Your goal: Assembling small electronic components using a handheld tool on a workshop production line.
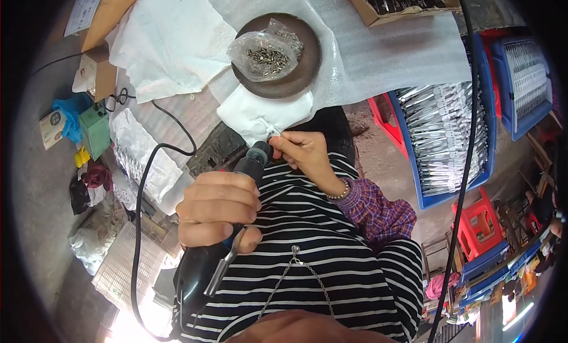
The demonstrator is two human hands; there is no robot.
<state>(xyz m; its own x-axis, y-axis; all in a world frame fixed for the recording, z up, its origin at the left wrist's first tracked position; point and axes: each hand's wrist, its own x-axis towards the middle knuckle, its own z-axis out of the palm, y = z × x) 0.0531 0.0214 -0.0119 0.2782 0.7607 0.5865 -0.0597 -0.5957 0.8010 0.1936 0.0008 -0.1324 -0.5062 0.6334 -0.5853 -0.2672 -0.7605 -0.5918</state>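
Small metal part (274, 132) pinched at the tip of a black rotary tool (236, 189), just above frame centre.
Right hand (302, 151) fingers are clenched on the part, held close so the tip meets it; left hand (218, 208) is wrapped tight round the tool body, cord (142, 183) trailing off at 8 o'clock. At 12 o'clock a round dark dish (307, 71) holds a clear bag of small screws (264, 55), kept within reach. At 3 o'clock blue crates (414, 183) are stacked with shiny metal blades; a cardboard box (364, 9) at 1 o'clock holds more.

Two hands, one black power tool (219, 236), one round dish (305, 71) (bag of screws (263, 53) inside), two blue crates (482, 159).
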